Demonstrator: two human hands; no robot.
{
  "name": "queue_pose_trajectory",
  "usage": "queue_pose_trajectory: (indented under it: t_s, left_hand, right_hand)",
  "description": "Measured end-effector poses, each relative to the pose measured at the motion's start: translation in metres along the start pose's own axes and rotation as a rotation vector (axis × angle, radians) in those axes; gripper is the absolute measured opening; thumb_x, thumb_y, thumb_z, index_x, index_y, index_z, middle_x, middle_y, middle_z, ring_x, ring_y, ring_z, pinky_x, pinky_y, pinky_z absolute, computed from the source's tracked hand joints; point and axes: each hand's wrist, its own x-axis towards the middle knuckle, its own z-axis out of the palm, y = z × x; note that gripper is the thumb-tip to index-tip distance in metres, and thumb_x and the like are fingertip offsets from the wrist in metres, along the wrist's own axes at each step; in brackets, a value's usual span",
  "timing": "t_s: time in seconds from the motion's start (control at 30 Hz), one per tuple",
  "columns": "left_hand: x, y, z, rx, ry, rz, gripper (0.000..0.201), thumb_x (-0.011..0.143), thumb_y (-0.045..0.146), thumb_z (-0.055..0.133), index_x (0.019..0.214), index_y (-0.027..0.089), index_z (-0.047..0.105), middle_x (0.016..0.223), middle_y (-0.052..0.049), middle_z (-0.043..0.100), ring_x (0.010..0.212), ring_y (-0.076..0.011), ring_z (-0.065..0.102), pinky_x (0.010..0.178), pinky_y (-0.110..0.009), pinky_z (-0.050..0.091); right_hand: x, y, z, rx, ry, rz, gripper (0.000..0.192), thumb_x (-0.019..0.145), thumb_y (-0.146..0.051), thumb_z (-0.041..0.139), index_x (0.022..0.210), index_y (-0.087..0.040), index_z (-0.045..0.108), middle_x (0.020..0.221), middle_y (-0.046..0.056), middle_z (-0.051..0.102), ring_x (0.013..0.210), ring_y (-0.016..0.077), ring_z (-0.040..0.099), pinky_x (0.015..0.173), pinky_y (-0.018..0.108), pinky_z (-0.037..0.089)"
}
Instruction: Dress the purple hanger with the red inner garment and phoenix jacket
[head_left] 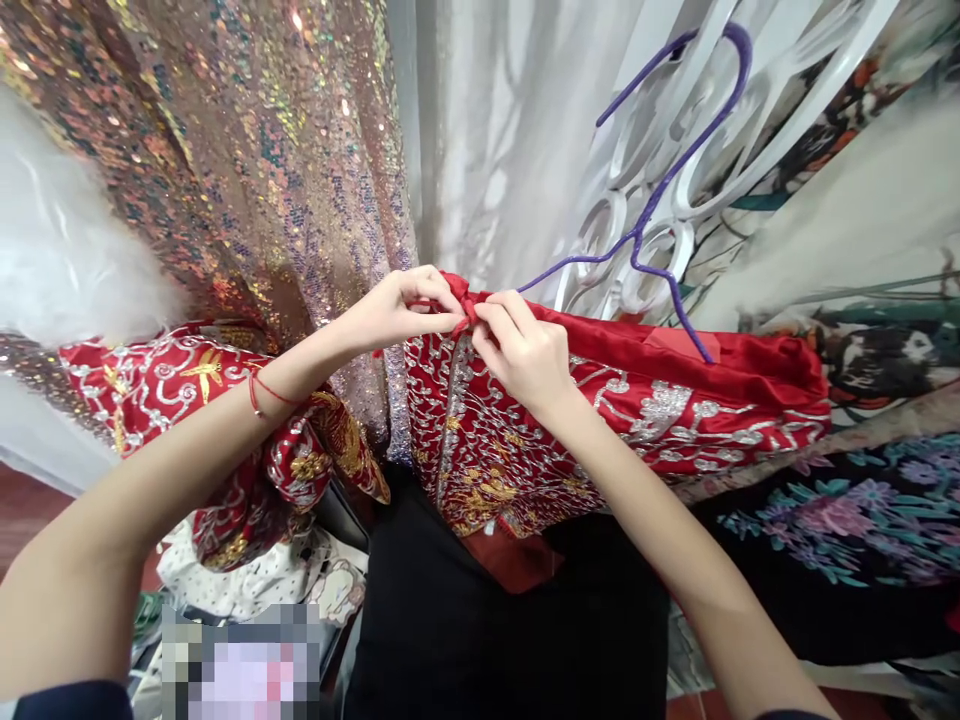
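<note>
A red satin garment with silver and gold embroidery [517,440] spreads across the middle, its plain red waistband running along the top edge. At the band's left end, my left hand [424,305] pinches the bunched red fabric between thumb and fingers. My right hand [521,345] grips the same bunch from the right, fingers curled in. The two hands almost touch, and the small knot-like red bunch [469,308] shows between them. Behind the garment stands a purple hanger [643,225], its lower right arm reaching down to the band.
More red embroidered cloth [180,385] lies bundled under my left forearm. Sequinned fabric [300,150] hangs behind it, beside white fluffy material [67,220]. A white scrollwork frame [615,210] stands behind the hanger. Black floral-embroidered fabric [840,520] is at the right.
</note>
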Motion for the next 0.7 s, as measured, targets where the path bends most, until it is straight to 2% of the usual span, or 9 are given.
queue_pose_trajectory:
  t_s: [0.1, 0.2, 0.4, 0.5, 0.57, 0.7]
  left_hand:
    - [-0.002, 0.004, -0.002, 0.018, 0.039, -0.021, 0.017, 0.090, 0.032, 0.061, 0.085, 0.016, 0.065, 0.075, -0.002, 0.062, 0.067, -0.0102, 0.056, 0.062, -0.025, 0.046]
    - [-0.004, 0.004, -0.002, 0.010, 0.032, -0.031, 0.015, 0.095, 0.032, 0.053, 0.090, 0.018, 0.057, 0.064, 0.002, 0.056, 0.056, -0.0081, 0.051, 0.055, -0.023, 0.042]
    - [-0.006, 0.006, -0.007, 0.019, -0.037, -0.039, 0.017, 0.096, 0.034, 0.048, 0.097, 0.018, 0.055, 0.064, 0.001, 0.061, 0.054, -0.0094, 0.056, 0.056, -0.025, 0.044]
    - [-0.007, 0.010, -0.013, 0.140, -0.162, -0.063, 0.015, 0.094, 0.032, 0.048, 0.090, 0.018, 0.054, 0.061, 0.001, 0.062, 0.053, -0.0093, 0.054, 0.058, -0.025, 0.042]
    - [-0.007, 0.012, -0.019, 0.275, -0.197, -0.072, 0.012, 0.091, 0.030, 0.050, 0.087, 0.019, 0.054, 0.061, 0.002, 0.062, 0.053, -0.0089, 0.053, 0.061, -0.024, 0.041]
    - [-0.005, 0.011, -0.028, 0.568, -0.104, -0.089, 0.008, 0.085, 0.027, 0.054, 0.086, 0.020, 0.057, 0.059, 0.003, 0.060, 0.055, -0.0100, 0.050, 0.065, -0.026, 0.038]
  right_hand:
    - [-0.006, -0.002, -0.002, -0.040, 0.057, 0.006, 0.028, 0.100, -0.027, 0.043, 0.104, -0.019, 0.070, 0.105, 0.010, 0.072, 0.073, 0.0156, 0.065, 0.057, 0.030, 0.046]
    - [-0.013, 0.000, -0.010, -0.036, 0.060, 0.040, 0.028, 0.100, -0.028, 0.043, 0.105, -0.020, 0.069, 0.107, 0.010, 0.071, 0.075, 0.0164, 0.065, 0.056, 0.030, 0.045]
    - [-0.029, 0.009, -0.039, 0.061, 0.106, 0.119, 0.018, 0.099, -0.026, 0.048, 0.099, -0.020, 0.064, 0.097, 0.007, 0.068, 0.077, 0.0158, 0.063, 0.060, 0.029, 0.045]
    - [-0.040, 0.012, -0.045, 0.059, 0.077, 0.133, 0.015, 0.099, -0.026, 0.048, 0.099, -0.020, 0.063, 0.093, 0.005, 0.067, 0.071, 0.0135, 0.061, 0.058, 0.027, 0.043]
    - [-0.047, 0.013, -0.043, 0.008, 0.051, 0.088, 0.016, 0.100, -0.024, 0.047, 0.100, -0.019, 0.062, 0.092, 0.004, 0.069, 0.070, 0.0136, 0.062, 0.061, 0.027, 0.044]
    - [-0.058, 0.016, -0.033, -0.136, 0.052, -0.052, 0.017, 0.099, -0.018, 0.047, 0.104, -0.017, 0.064, 0.095, 0.005, 0.075, 0.077, 0.0162, 0.068, 0.072, 0.030, 0.045]
